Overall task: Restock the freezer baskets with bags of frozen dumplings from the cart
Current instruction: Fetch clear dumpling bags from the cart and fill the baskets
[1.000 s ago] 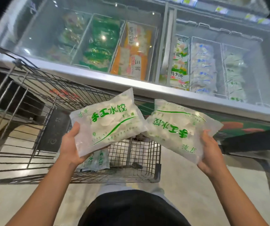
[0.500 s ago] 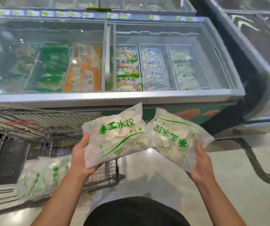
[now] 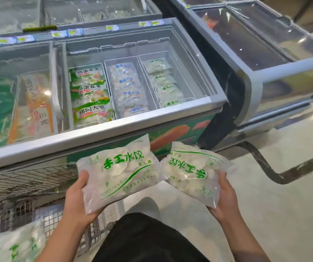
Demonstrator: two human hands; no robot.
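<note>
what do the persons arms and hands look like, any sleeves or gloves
Both arms are bare up to the bottom edge of the picture, with no sleeves showing. The left hand and right hand wear no gloves, and no rings, watch or wristband can be seen.

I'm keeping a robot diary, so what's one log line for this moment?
left hand: holds left dumpling bag | right hand: holds right dumpling bag | freezer: ahead, bags not in

Left dumpling bag: 手工水饺; freezer bag: 猪肉大葱.
</note>
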